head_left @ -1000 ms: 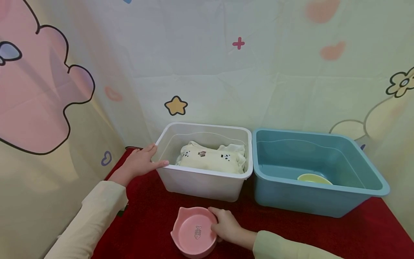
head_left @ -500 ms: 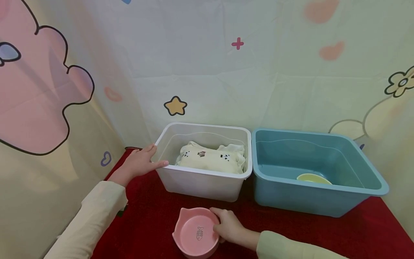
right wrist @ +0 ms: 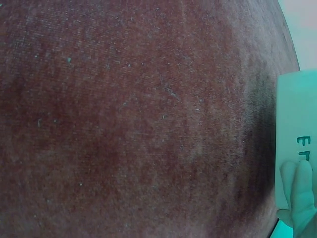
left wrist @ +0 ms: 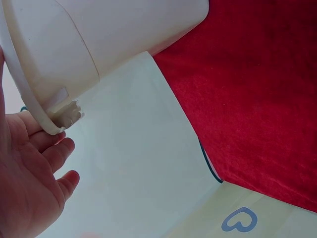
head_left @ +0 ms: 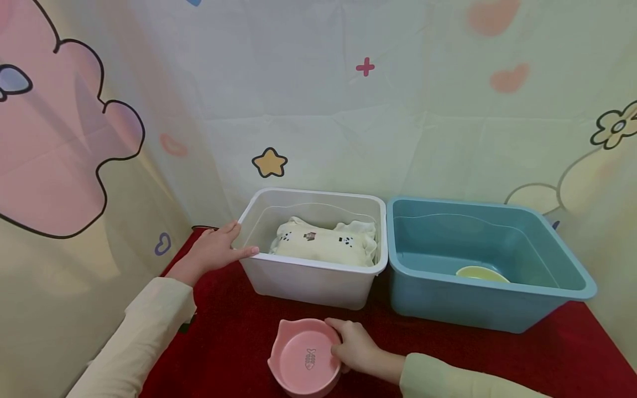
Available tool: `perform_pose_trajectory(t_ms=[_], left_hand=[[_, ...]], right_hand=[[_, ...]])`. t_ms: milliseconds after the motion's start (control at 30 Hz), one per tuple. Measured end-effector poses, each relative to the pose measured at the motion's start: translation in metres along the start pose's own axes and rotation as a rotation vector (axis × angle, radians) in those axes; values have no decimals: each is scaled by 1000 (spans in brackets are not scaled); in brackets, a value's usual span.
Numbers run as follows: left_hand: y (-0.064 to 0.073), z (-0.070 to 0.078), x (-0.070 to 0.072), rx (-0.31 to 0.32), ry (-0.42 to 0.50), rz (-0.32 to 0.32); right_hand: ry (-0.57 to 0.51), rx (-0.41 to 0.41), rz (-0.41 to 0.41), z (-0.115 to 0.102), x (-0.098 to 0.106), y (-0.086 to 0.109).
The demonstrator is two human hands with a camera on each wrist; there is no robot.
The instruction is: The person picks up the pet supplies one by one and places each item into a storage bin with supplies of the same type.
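Observation:
In the head view, my right hand [head_left: 359, 347] grips the right rim of a pink cat-eared bowl [head_left: 304, 365] with a fishbone print inside. The right wrist view shows the bowl's lettered side [right wrist: 293, 109], tinted green, with fingertips [right wrist: 301, 186] against it. My left hand [head_left: 211, 251] holds the near left corner of a white plastic bin [head_left: 308, 284]. Seen from the left wrist, its fingers [left wrist: 59, 153] curl beneath the bin's rim and the thumb is mostly out of frame. A cream pillow [head_left: 323, 243] with frilled ends and small animal prints lies in that bin.
A larger blue bin [head_left: 468, 307] stands close to the white bin's right side, with a yellow dish [head_left: 481, 273] inside it. Red cloth [head_left: 224, 342] covers the table. A printed curtain [head_left: 318, 127] hangs behind and to the left.
My right hand and the pink bowl have shifted slightly to the right. The left hand stays at the white bin's corner, and both bins keep their places.

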State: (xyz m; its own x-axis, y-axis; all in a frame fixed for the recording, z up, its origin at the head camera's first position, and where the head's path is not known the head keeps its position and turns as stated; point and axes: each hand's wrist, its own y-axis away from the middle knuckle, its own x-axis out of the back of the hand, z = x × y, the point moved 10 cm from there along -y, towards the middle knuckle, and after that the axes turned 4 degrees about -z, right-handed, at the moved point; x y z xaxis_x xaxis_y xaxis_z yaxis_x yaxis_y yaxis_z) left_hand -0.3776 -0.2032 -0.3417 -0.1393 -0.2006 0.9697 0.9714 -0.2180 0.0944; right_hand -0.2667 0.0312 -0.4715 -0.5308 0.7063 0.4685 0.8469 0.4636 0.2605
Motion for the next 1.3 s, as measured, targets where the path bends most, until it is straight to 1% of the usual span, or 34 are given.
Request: perform_pose_trajectory(t_ms=[600, 1300], left_hand=[[1, 2, 1, -7, -22, -6], [1, 2, 2, -14, -9, 6]], right_hand=[[15, 8, -13, -5, 8, 5], [5, -13, -20, -2, 14, 10]])
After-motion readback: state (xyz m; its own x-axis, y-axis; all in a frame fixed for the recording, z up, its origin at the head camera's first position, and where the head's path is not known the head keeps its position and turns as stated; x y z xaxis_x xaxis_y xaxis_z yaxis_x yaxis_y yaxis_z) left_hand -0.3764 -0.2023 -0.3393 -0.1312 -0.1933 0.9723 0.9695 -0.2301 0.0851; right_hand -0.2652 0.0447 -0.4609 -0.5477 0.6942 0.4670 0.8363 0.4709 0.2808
